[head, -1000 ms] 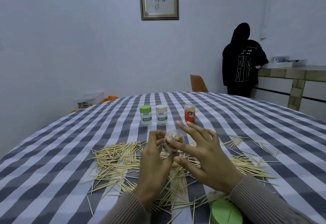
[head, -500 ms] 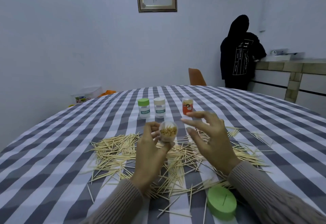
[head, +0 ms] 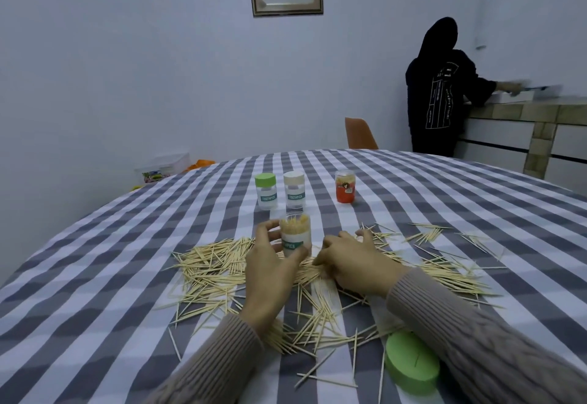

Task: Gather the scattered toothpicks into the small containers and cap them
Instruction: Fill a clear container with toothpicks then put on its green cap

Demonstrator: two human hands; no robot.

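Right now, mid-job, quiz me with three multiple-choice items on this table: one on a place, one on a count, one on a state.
1. Where does the loose green lid lie?
A. near edge, by the right sleeve
B. behind the jars
C. on the held jar

2. How many jars stand at the back?
A. one
B. three
C. five

3. What state is the held jar in?
A. capped, lying down
B. empty
C. open, upright, holding toothpicks

Answers: 1 A, the lid sits by the right forearm. 2 B, green-capped, cream-capped and orange. 3 C, the left hand holds it, sticks showing at its uncapped top, while the right hand is on the pile.
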